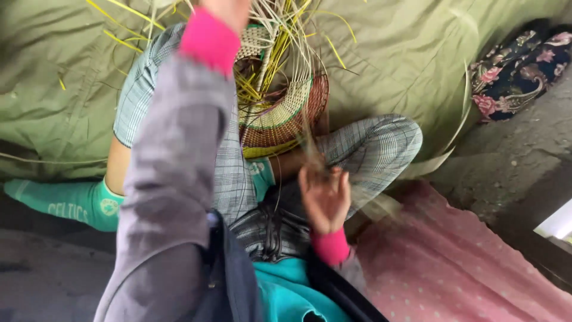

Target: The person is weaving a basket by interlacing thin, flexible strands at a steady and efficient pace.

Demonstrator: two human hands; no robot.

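Olive cloth on floor, pink mat right; right hand grip wide; left unclear.

Rumpled olive-green cloth, pink dotted fabric, dark floral cushion, teal sock, grey concrete floor

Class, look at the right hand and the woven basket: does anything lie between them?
Nothing solid does. The right hand is open above the lap, just below the basket; only blurred loose strands run between them, reaching the fingers.
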